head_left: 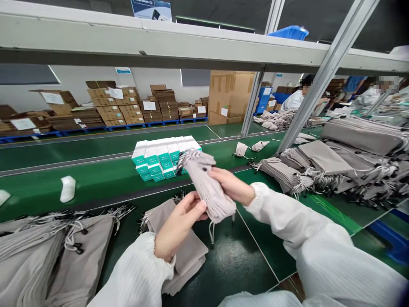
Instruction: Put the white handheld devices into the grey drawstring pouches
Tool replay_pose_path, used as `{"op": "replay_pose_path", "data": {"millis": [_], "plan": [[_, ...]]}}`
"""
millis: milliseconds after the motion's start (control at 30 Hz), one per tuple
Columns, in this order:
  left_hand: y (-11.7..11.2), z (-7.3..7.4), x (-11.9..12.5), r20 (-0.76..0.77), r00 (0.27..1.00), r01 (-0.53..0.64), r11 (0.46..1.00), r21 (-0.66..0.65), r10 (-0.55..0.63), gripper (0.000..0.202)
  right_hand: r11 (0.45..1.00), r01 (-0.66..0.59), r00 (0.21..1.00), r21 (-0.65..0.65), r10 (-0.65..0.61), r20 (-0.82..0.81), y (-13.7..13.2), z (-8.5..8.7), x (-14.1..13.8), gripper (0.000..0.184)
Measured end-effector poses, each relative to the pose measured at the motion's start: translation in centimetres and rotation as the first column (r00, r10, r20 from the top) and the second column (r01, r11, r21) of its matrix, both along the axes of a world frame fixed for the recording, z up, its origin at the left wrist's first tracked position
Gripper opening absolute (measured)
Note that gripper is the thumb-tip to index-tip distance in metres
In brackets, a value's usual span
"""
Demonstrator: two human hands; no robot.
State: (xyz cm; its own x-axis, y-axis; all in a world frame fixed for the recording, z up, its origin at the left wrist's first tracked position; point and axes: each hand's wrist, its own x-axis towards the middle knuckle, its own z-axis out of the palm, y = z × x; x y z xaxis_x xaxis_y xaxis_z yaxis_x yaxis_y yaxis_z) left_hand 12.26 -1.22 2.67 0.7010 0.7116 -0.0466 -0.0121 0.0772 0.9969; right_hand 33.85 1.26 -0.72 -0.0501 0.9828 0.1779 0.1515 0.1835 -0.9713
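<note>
Both hands hold a bundle of grey drawstring pouches [209, 187] in mid-air above the green table. My left hand [183, 217] grips its lower left side, thumb on top and fingers underneath. From the right, my right hand [231, 184] has its fingers round the bundle's side. Cords and dark cord stoppers bunch at the bundle's far end, and a loose cord loop hangs below. Beneath my left forearm lies a short stack of grey pouches [190, 251], partly hidden by the sleeve. Behind the bundle stand white and teal boxes [159, 160], stacked in rows.
Large piles of grey pouches [345, 157] lie at right, more pouches [79, 256] at left. A white curved piece [67, 189] and two small pouches [251, 148] rest on the green belt [105, 183]. A metal post [326, 76] and overhead shelf [191, 44] frame the station. Co-workers sit farther back.
</note>
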Motion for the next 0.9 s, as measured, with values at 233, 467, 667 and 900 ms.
{"op": "replay_pose_path", "data": {"millis": [233,467,667,900], "plan": [[-0.1,-0.7,-2.1,0.070,0.975,-0.208,0.977,-0.048,0.211,0.042,0.975,-0.029,0.994,0.219,0.005,0.110,-0.2,2.6,-5.9,0.026],[0.7,-1.0,-3.6,0.129,0.939,-0.329,0.942,0.070,0.319,0.036,0.944,-0.279,0.959,0.177,0.283,0.003,-2.7,5.0,-6.3,0.055],[1.6,-1.4,-4.3,0.108,0.925,-0.379,0.901,0.209,0.364,0.037,0.927,-0.356,0.932,0.122,0.341,0.124,-3.3,5.3,-5.8,0.065],[2.1,-2.2,-4.8,0.161,0.924,-0.374,0.910,0.180,0.348,0.037,0.967,-0.247,0.953,0.064,0.231,0.195,-3.2,5.4,-6.2,0.034]]}}
